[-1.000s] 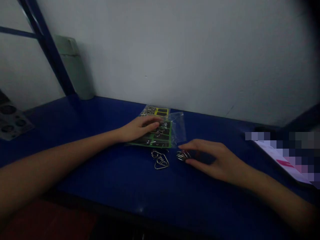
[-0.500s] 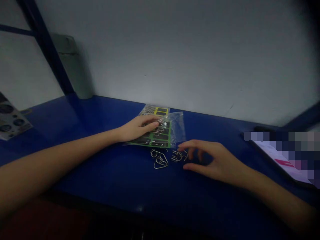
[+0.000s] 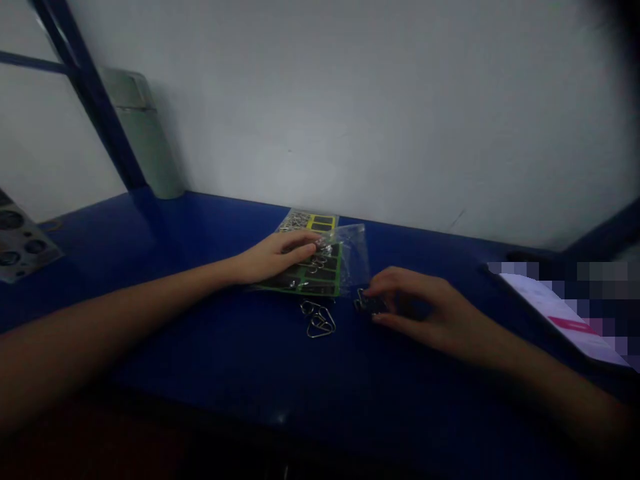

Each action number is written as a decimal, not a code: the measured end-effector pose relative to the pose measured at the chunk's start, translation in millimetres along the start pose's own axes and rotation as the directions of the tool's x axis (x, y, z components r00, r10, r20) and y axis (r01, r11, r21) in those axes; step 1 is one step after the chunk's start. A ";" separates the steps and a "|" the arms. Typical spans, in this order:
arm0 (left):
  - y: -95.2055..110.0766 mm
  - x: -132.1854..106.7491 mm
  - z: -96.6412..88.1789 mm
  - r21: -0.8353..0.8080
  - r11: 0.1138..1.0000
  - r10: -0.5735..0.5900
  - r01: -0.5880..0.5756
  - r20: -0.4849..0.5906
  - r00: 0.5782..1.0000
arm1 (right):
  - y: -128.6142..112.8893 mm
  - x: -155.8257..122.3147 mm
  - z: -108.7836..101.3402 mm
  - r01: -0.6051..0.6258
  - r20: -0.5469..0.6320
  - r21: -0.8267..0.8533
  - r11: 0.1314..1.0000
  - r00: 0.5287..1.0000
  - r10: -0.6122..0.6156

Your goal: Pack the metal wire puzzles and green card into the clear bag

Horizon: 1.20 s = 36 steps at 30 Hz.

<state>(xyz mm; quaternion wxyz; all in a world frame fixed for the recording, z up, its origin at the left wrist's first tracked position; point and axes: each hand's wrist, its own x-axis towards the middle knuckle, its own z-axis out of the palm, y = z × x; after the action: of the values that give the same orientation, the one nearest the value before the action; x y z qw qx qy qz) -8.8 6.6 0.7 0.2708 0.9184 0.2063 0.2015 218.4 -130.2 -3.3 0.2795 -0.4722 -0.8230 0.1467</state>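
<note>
My left hand (image 3: 273, 259) lies on a transparent plastic packet (image 3: 353, 250), its fingers curled over a green, yellow and black card (image 3: 325, 283) with several metal wire puzzles inside. To the right of the packet, my right hand (image 3: 425, 310) closes thumb and fingers around a small tangled wire puzzle (image 3: 364, 301), which is partly hidden by the fingers. Just below the packet, a looped triangular wire puzzle (image 3: 317, 320) lies on the table, touched by neither hand.
The dark blue table (image 3: 200, 227) runs along a white wall. A grey-green bottle (image 3: 145, 137) stands at the back left, and a grey panel with round holes (image 3: 20, 243) sits at the far left. A white sheet with a pink mark (image 3: 565, 320) lies at the right.
My right hand has closed on the wire puzzle, which has lifted or shifted slightly toward the packet. My left hand has hardly moved.
</note>
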 end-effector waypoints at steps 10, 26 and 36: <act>16.4 -4.0 1.6 -0.079 0.997 0.026 -0.020 0.074 0.997 | -11.6 8.6 2.8 0.014 -0.434 -0.066 0.998 0.900 -0.042; 12.8 -4.6 4.6 -0.093 0.995 0.043 -0.040 0.031 0.999 | -6.8 7.9 12.5 0.089 -0.355 -0.261 0.961 0.917 -0.181; -2.7 2.9 -8.1 -0.055 0.998 -0.030 0.024 -0.109 0.994 | -2.0 12.8 17.1 0.166 -0.002 -0.209 0.964 0.985 -0.170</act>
<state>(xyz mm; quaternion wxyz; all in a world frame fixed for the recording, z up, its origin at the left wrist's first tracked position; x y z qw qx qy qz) -11.0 13.4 6.1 0.2864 0.8955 0.2276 0.2534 201.6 -119.8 -11.8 0.2483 -0.4287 -0.8681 0.0307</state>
